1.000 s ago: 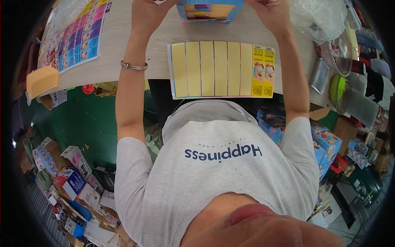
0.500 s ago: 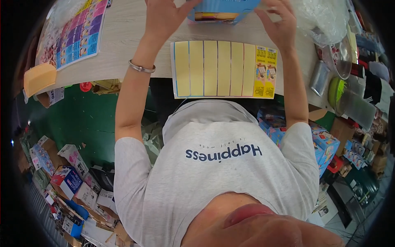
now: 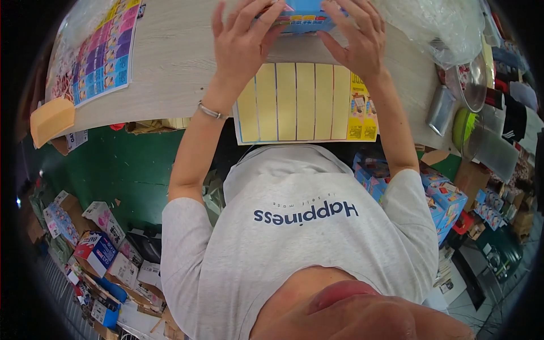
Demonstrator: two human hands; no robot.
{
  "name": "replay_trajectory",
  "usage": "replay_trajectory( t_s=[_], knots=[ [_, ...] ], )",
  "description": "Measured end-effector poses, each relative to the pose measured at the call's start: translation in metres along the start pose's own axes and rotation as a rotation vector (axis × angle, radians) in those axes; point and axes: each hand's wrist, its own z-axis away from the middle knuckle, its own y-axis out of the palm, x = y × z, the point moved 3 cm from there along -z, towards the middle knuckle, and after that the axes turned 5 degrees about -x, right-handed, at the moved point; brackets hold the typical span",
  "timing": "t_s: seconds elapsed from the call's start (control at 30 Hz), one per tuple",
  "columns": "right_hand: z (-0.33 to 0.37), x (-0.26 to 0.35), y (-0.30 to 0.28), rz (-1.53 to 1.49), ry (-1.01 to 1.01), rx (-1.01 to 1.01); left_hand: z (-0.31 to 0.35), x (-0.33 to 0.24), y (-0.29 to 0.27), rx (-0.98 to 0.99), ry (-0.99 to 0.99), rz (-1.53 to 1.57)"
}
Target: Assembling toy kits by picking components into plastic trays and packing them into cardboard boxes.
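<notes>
Here, watching remotely, I see the left hand [image 3: 243, 42] and right hand [image 3: 357, 42], fingers spread and half curled, at opposite ends of the blue box [image 3: 309, 22], unable to tell whether either grips it, beyond the yellow sheet [image 3: 305, 105] overhanging the table's [image 3: 158, 71] near edge.

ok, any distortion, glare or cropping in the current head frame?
Head view: fisheye bows the front edge of the table, corners go black; head view: pale glare streaks on the clear plastic bag; head view: top border cuts off the blue box between the hands.
</notes>
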Motion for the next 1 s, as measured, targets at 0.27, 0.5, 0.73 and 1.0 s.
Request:
replay_trajectory(
  t_s=[0.27, 0.5, 0.73, 1.0],
  knots=[
    [-0.001, -0.022, -0.004, -0.286, 0.105, 0.000, -0.028, 0.011, -0.028, 0.666, -0.180, -0.149],
    [0.019, -0.062, 0.105, -1.287, 1.130, 0.019, 0.007, 0.059, 0.005, 0.492, -1.864, 0.540],
    [0.012, -0.045, 0.069, -1.739, 1.175, 0.138, -0.003, 0.055, 0.012, 0.708, -1.903, 0.650],
    [-0.050, 0.049, -0.036, -0.481, 0.282, -0.484, -0.010, 0.035, 0.019, 0.715, -1.303, 0.252]
  ],
)
